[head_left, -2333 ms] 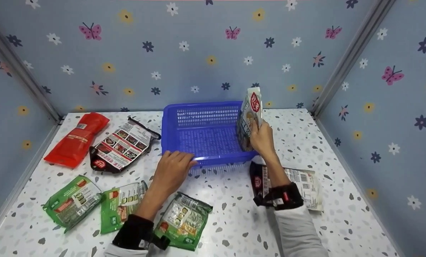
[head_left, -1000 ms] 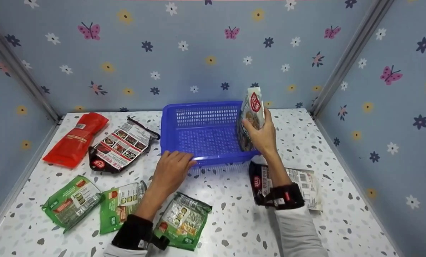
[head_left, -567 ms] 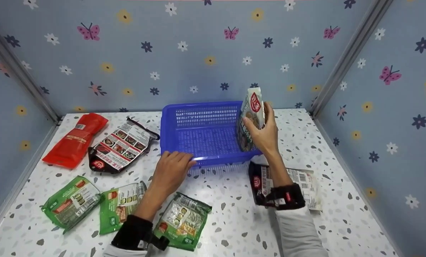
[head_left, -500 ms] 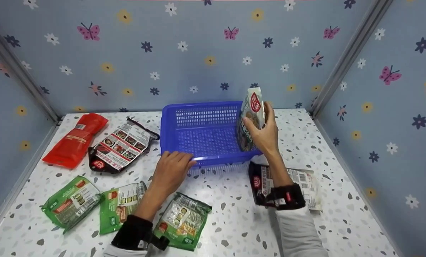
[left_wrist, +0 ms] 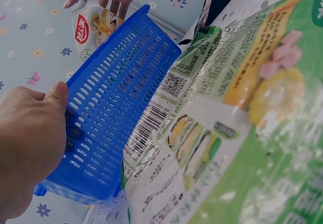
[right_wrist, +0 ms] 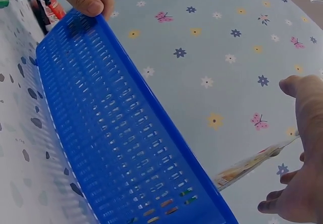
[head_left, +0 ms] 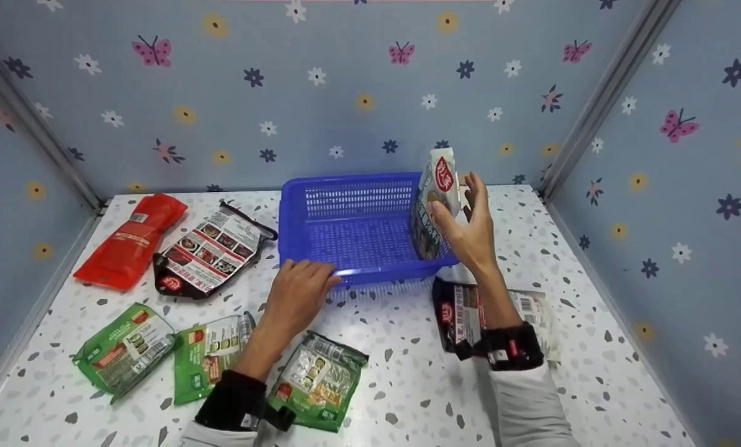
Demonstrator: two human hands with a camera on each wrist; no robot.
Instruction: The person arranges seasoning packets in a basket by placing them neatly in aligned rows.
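Observation:
A blue plastic basket (head_left: 383,271) stands at the back middle of the table. My left hand (head_left: 297,292) grips its front rim near the left corner, with the thumb over the edge in the left wrist view, where the hand (left_wrist: 30,143) is close up. Upright at the basket's right end stands a pale food pouch (head_left: 435,192) with a red logo, its top above the rim. Beside that pouch is my right hand (head_left: 475,239), thumb and fingers spread apart. In the right wrist view the pouch (right_wrist: 252,162) shows edge-on, with a gap to the spread fingers (right_wrist: 287,85).
Left of the basket lie a red pouch (head_left: 131,242) and a black-and-white pouch (head_left: 212,248). Three green packets, one of them a packet (head_left: 321,382) by my left wrist, lie in front. Under my right forearm is another dark-and-white pouch (head_left: 460,310). Patterned walls (head_left: 345,87) enclose the table.
My right hand has loosened from the pale pouch and moved slightly right, fingers spreading. The pouch stays upright in the basket. My left hand keeps its place on the rim.

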